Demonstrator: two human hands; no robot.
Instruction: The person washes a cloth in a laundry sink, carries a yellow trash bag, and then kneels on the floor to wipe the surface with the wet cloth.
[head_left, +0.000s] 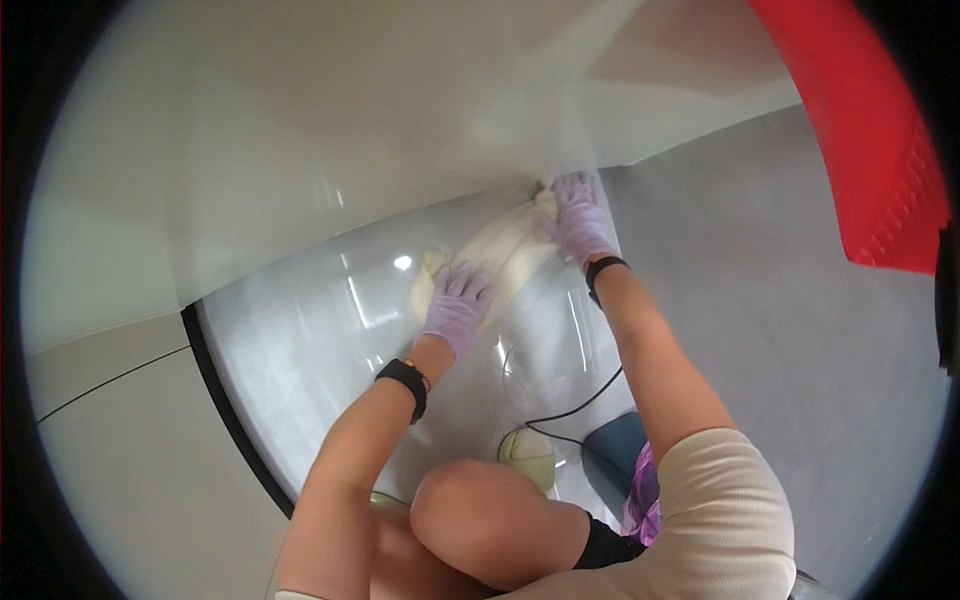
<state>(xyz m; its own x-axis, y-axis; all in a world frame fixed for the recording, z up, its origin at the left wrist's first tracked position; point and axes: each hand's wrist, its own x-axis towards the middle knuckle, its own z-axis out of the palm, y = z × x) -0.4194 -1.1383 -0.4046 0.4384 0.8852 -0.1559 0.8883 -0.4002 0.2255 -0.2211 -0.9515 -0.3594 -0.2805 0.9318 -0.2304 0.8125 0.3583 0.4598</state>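
Your left hand [456, 305] and right hand [580, 222] press flat, fingers spread, on the cream cloth [500, 255] against the wall's base [400, 150]; glossy floor [320, 340] lies open leftward.

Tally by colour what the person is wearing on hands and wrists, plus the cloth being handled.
Purple gloves: 2, on the left hand and the right hand
Black wristbands: 2, left wristband and right wristband
Cream cloth: 1
Total: 5
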